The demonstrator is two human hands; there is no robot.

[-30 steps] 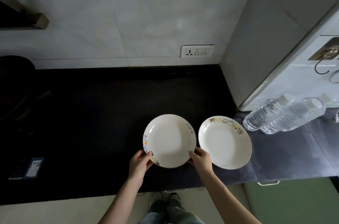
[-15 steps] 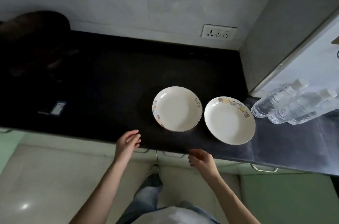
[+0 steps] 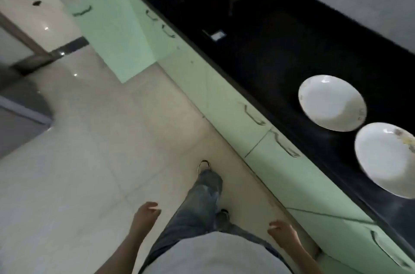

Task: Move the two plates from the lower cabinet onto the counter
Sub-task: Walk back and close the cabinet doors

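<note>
From the head camera, both plates are sitting on the counter (image 3: 258,53): the first plate (image 3: 332,103) well in from the counter's front edge, the second plate (image 3: 386,159) just beside it and nearer that edge. The left hand (image 3: 146,215) and right hand (image 3: 280,232) are hanging loose and empty, fingers apart, below the counter. The second plate is looking the likelier to get knocked off by a passing elbow. The plates' rim markings are blurring; nothing is readable.
</note>
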